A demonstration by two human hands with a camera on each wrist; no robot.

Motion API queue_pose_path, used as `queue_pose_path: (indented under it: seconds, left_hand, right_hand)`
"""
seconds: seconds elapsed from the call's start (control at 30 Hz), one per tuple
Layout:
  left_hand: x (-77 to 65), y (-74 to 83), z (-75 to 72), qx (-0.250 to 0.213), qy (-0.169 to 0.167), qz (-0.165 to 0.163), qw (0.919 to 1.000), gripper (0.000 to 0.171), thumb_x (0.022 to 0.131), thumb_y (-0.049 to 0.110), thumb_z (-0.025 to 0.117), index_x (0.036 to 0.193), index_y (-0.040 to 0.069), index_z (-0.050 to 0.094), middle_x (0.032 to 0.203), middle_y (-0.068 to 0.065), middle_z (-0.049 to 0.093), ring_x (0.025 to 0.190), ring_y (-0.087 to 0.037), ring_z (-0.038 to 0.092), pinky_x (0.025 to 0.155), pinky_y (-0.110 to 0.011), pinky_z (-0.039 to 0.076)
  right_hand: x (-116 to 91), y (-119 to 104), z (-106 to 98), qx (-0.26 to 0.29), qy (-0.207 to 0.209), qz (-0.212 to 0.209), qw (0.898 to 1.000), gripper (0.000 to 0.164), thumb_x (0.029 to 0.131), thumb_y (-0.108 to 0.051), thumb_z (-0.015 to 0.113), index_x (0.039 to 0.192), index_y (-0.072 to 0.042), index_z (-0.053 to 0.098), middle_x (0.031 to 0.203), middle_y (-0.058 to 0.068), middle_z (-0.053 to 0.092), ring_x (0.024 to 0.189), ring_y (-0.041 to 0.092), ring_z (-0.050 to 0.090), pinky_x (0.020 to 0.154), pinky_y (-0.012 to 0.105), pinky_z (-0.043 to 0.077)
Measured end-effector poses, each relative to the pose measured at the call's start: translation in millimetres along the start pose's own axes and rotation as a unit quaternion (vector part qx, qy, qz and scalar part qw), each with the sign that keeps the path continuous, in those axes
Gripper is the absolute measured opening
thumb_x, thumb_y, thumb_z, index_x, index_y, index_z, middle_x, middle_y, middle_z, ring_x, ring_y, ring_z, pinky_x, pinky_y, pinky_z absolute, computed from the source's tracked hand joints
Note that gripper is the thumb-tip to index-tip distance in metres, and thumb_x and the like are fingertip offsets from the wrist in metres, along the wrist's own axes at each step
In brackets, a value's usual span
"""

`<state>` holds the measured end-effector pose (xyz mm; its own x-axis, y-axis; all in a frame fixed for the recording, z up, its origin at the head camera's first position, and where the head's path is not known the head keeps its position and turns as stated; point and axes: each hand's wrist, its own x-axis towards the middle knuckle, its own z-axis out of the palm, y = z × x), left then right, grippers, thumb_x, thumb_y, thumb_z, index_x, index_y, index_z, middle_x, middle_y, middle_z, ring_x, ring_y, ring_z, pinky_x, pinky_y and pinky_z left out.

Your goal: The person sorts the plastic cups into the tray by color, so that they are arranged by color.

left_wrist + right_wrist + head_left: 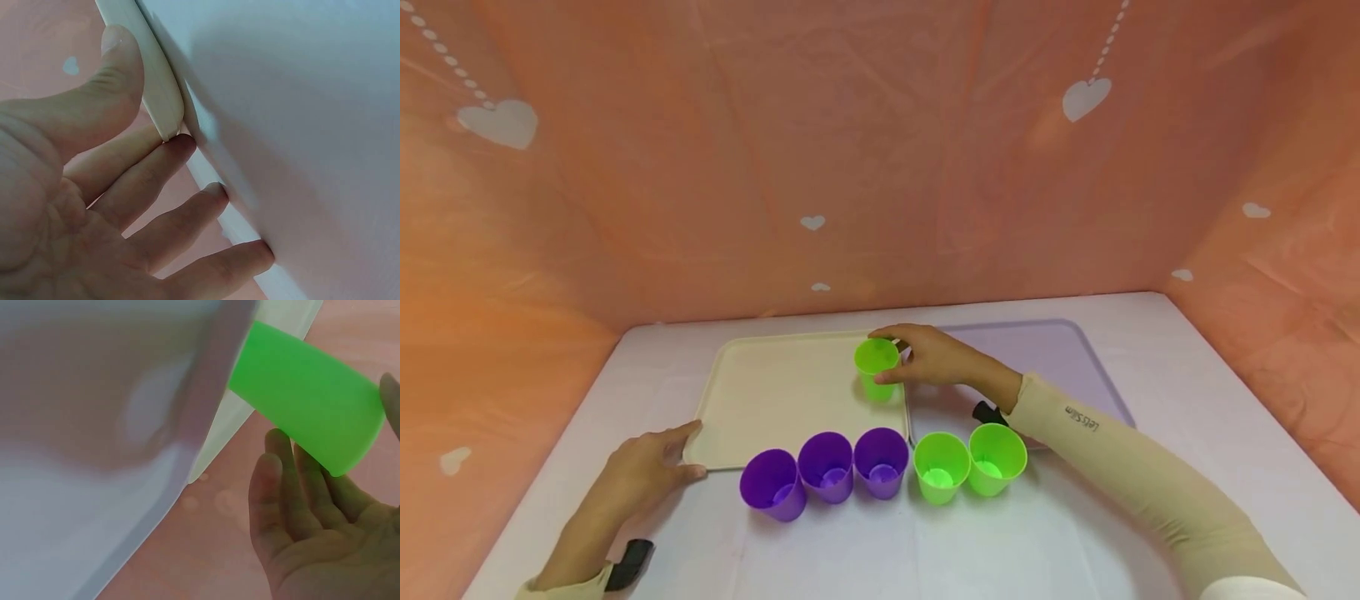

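My right hand (932,354) holds a lime-green cup (877,371) upright at the right side of the cream tray (790,400), its thumb and fingers around the rim. In the right wrist view the green cup (306,394) lies between the thumb at the frame's edge and the fingers (294,500). My left hand (643,471) rests at the cream tray's near left corner, thumb at the front edge and index finger along the left side. Its other fingers (181,225) are extended, fingertips against the white tabletop in the left wrist view.
Three purple cups (826,467) and two more green cups (942,467) stand in a row before the trays, mouths up. A lavender tray (1030,358) adjoins the cream one, partly under the right forearm. Pink cloth with hearts (880,167) encloses the white table (850,558).
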<state>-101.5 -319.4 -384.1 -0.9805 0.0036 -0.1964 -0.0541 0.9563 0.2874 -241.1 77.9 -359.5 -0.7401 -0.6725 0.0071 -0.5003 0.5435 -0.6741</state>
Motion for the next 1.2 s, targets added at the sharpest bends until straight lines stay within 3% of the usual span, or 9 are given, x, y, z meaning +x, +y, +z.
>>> queue_pose_path:
  seconds: [0.47,0.67,1.0,1.2]
  left_hand:
    - [2.1,0.4,-2.7,-0.014,-0.007,-0.011,0.9998,0.082,0.081,0.044,0.078,0.146,0.005,0.047,0.139,-0.037,0.048,0.127,-0.063,0.041,0.097,-0.075,0.037]
    - [0.5,-0.3,-1.6,-0.01,-0.015,-0.018,0.9997,0.083,0.082,0.045,0.077,0.147,0.005,0.046,0.14,-0.036,0.048,0.127,-0.063,0.041,0.097,-0.075,0.037]
    - [6.1,7.7,-1.1,-0.02,-0.003,0.003,0.9998,0.081,0.082,0.043,0.078,0.146,0.004,0.047,0.14,-0.036,0.049,0.128,-0.061,0.042,0.098,-0.074,0.038]
    - [9.3,7.9,-5.7,-0.01,-0.002,0.004,0.9999,0.08,0.082,0.042,0.078,0.145,0.004,0.048,0.138,-0.037,0.049,0.126,-0.062,0.043,0.096,-0.074,0.039]
  right_hand:
    - [7.0,0.1,-0.6,0.007,-0.011,0.002,1.0,0.076,0.084,-0.039,0.079,0.148,-0.015,0.046,0.147,0.004,0.053,0.124,0.026,0.059,0.096,0.035,0.054]
    - [2.7,-0.5,-10.9,0.024,-0.012,-0.009,1.0,0.077,0.087,-0.035,0.077,0.15,-0.012,0.042,0.147,0.01,0.053,0.124,0.026,0.061,0.098,0.038,0.054]
    - [-26.8,4.8,-47.5,0.011,0.026,-0.024,0.999,0.068,0.09,-0.03,0.074,0.148,-0.009,0.045,0.14,0.01,0.059,0.122,0.026,0.063,0.097,0.043,0.055]
    - [-51.7,-2.5,-56.5,-0.006,0.025,-0.026,0.999,0.065,0.091,-0.032,0.073,0.147,-0.012,0.046,0.141,0.008,0.058,0.125,0.024,0.061,0.1,0.043,0.053]
